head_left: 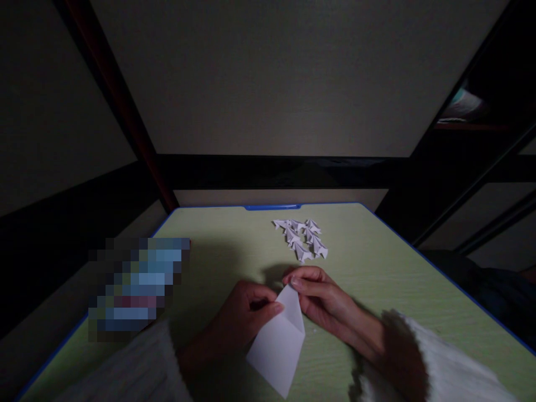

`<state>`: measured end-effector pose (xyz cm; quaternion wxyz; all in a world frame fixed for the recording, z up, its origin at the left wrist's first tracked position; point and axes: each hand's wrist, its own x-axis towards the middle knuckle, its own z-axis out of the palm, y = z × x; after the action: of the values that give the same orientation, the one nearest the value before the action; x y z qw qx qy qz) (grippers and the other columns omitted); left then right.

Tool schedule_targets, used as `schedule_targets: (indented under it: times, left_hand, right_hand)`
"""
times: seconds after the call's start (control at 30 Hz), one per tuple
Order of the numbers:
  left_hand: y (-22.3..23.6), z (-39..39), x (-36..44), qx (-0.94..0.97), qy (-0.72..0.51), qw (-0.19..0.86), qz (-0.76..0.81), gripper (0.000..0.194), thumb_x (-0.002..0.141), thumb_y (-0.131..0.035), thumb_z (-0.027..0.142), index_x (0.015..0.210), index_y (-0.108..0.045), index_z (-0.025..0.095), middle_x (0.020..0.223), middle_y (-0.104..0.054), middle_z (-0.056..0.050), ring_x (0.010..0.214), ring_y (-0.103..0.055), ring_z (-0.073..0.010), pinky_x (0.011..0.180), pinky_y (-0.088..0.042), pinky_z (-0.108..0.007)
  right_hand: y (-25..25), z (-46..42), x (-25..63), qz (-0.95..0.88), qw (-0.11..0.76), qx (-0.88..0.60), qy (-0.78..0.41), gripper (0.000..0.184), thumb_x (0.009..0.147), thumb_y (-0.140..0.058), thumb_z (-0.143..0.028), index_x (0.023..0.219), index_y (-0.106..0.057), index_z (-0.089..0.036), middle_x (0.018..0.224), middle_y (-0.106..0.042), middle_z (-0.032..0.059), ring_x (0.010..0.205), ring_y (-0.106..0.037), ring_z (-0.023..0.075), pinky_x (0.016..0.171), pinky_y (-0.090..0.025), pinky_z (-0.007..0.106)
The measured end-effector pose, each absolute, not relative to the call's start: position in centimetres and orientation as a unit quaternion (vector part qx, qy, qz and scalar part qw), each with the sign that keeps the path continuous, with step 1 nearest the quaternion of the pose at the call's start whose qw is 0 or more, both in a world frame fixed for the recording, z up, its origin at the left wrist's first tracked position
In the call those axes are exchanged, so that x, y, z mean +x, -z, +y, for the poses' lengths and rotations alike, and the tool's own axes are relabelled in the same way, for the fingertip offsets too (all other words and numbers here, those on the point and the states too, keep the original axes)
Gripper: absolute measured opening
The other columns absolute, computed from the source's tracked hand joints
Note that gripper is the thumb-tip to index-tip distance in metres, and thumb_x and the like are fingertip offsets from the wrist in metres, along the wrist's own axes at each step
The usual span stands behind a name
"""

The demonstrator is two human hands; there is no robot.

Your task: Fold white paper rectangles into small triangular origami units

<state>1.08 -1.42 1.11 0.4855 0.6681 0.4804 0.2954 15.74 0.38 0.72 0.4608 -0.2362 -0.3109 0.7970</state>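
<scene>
Between my hands is a white sheet of paper [278, 346], partly folded, with a flap narrowing to a point at its far end. My left hand [253, 307] grips its left edge, thumb lying on top and fingers curled beneath. At the pointed tip, my right hand [320, 293] pinches the paper between thumb and index finger. The paper's near corner hangs toward me. Just beyond my hands lie several small folded white paper pieces [299, 248], grouped loosely on the table. Fingers under the paper are hidden.
The pale green table [221, 240] has a blue rim and a blue clip-like piece [272, 207] at its far edge. A blurred-out bluish object [142, 285] lies on the left side. Cabinet panels [285, 78] rise behind the table.
</scene>
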Motion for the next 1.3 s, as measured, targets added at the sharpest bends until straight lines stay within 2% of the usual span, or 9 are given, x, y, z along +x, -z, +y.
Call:
schedule_targets:
  times: [0.27,0.73,1.0,1.3]
  left_hand:
    - [-1.34,-1.62,0.87,0.658,-0.289,0.509,0.474,0.022,0.065,-0.048,0.026,0.047,-0.050,0.012,0.045,-0.040,0.005,0.045,-0.037,-0.0075,0.043,-0.026,-0.018]
    - [-1.16,-1.53,1.11,0.656,-0.302,0.490,0.489,0.023,0.066,-0.047,0.025,0.047,-0.049,0.012,0.045,-0.041,0.004,0.045,-0.037,-0.0074,0.042,-0.025,-0.018]
    - [-1.36,-1.61,1.19,0.647,-0.316,0.483,0.498,0.023,0.065,-0.048,0.026,0.046,-0.048,0.012,0.044,-0.041,0.004,0.045,-0.037,-0.0075,0.041,-0.025,-0.018]
    - [-1.21,-1.52,1.21,0.655,-0.312,0.471,0.503,0.023,0.065,-0.048,0.025,0.046,-0.048,0.012,0.044,-0.040,0.004,0.044,-0.036,-0.0071,0.041,-0.025,-0.018]
  right_hand:
    - [-0.68,0.39,16.02,-0.299,0.430,-0.206,-0.826,0.010,0.053,-0.072,-0.016,0.061,-0.067,-0.013,0.061,-0.066,-0.0008,0.052,-0.058,0.0047,0.054,-0.046,0.014]
    - [-0.85,0.33,15.54,-0.332,0.506,-0.272,-0.748,0.004,0.056,-0.069,-0.014,0.059,-0.067,-0.012,0.059,-0.063,-0.0008,0.049,-0.051,0.0024,0.045,-0.039,0.011]
    - [-0.58,0.53,15.76,-0.330,0.486,-0.263,-0.765,0.009,0.055,-0.069,-0.013,0.064,-0.067,-0.013,0.063,-0.065,0.0010,0.053,-0.054,0.0049,0.052,-0.042,0.014]
    - [-0.76,0.40,15.41,-0.386,0.523,-0.299,-0.699,0.003,0.057,-0.067,-0.015,0.060,-0.068,-0.015,0.060,-0.058,-0.0015,0.052,-0.046,0.0041,0.048,-0.033,0.016]
